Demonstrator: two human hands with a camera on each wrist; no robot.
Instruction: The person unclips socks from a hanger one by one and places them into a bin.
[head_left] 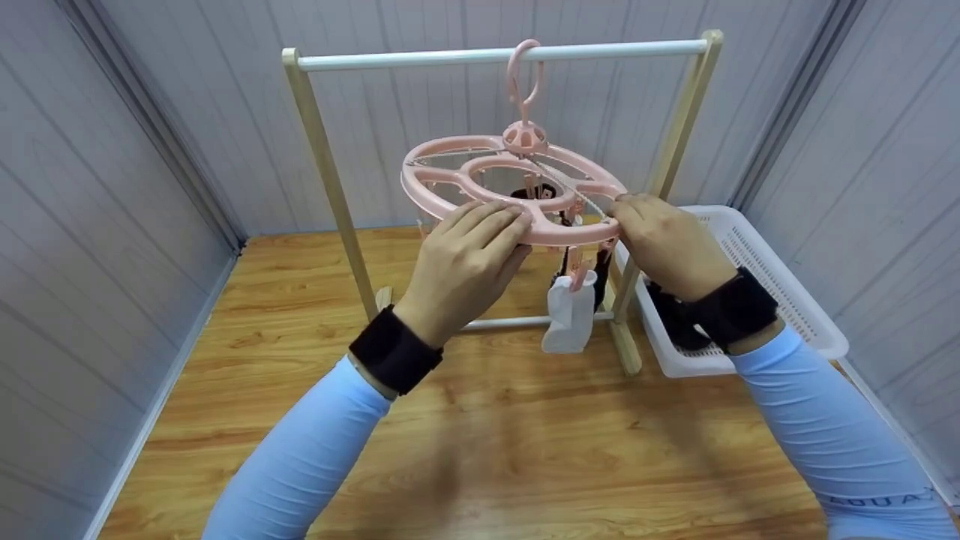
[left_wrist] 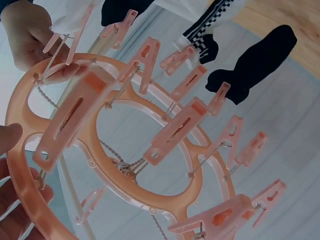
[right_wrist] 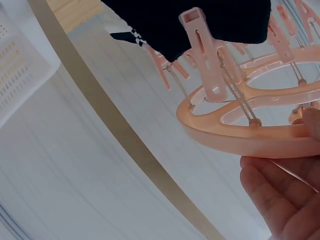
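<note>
The pink clip hanger (head_left: 517,187) is steadied, its rim gripped by left hand (head_left: 469,259) and right hand (head_left: 664,244), fingers apparently curled round it; turning it calls for a free clip

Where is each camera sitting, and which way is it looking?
Head: worn on the head, looking forward and down at the round pink plastic clip hanger on the wooden rack; both hands, the left hand and the right hand, and blue sleeves show.
Left wrist: under the hanger, looking up through its ring at pegs and a black sock; fingers show.
Right wrist: below the rim, looking up; fingers show.
All three views share the pink hanger.
</note>
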